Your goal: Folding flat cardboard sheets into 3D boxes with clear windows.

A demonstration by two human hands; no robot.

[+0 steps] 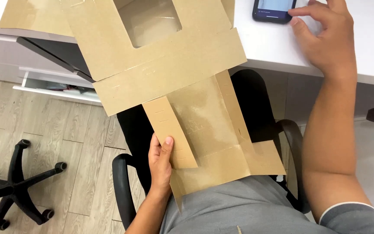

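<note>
View from above of a seated person holding a flattened box blank. The unfolded brown cardboard box (161,65) lies tilted, its upper part resting on the white worktop (369,39) and its lower flaps reaching down over the person's lap. A rectangular window opening (150,19) covered with clear film sits in the upper panel. A narrow side flap (169,132) with small slits runs along the lower left edge.

The left hand (160,162) closes its grip on this flap, thumb pressed on the top face and fingers underneath. The right hand (325,37) rests on the worktop with fingers spread and loose, holding nothing; its thumb and forefinger touch the lower edge of a dark phone (273,11) with a lit screen, which lies near the top edge of the view.

Below the cardboard, black chair armrests (120,186) flank the grey shorts (239,208). At left, an open white drawer (57,84) projects beneath the worktop, and the wheeled base of a second chair (20,182) stands on the pale wood floor (83,173).
</note>
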